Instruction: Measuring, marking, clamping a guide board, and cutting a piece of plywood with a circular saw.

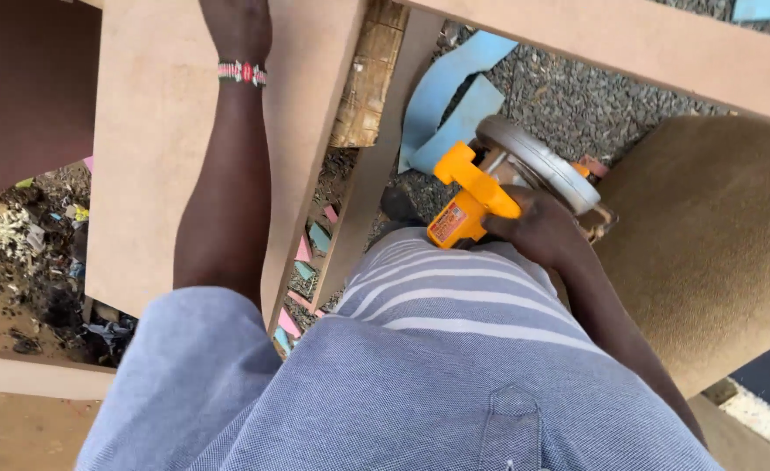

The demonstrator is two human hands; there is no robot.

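Where the tan board [158, 157] ends at its right edge, we note a narrow gap of gravel [577, 105] strewn with pink and blue offcuts [308, 253], closed on its right side by a slanted wooden strip [376, 166]; open room is slight. Far right, a long beam [647, 52] crosses; near right lies a brown cushion [716, 244]. Our left hand [237, 26] (beaded wristband [242, 73] below it) rests on the board; fingers are cut off by the frame, so we cannot tell its grip. Our right hand [538, 228] is wrapped tight around the yellow circular saw [490, 187], held at centre, just beyond our striped shirt. An orange rectangular label [447, 224] sits on its near end.
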